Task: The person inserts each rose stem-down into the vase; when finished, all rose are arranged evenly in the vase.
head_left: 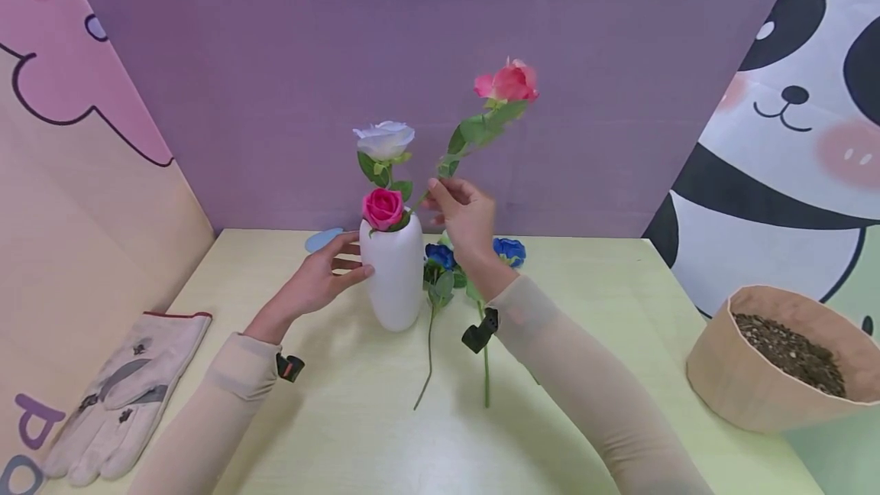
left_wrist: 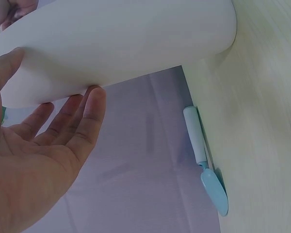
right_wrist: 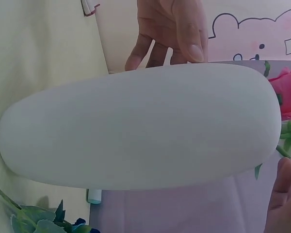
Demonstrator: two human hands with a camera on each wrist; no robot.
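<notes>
Left hand (head_left: 318,281) steadies the smooth white ceramic vase (head_left: 393,275) with relaxed, straight fingers; right hand (head_left: 462,214) pinches a pink artificial rose's green stem (head_left: 450,155) above it. Judging by this, insertion is underway; next, the stem end likely needs guiding into the vase mouth.

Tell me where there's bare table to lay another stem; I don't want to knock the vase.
The tabletop is bare in front between the two forearms, and between the gloves and the vase. Another patch lies between the right arm and the soil bag. It is crowded right of the vase, around the blue flowers.
</notes>
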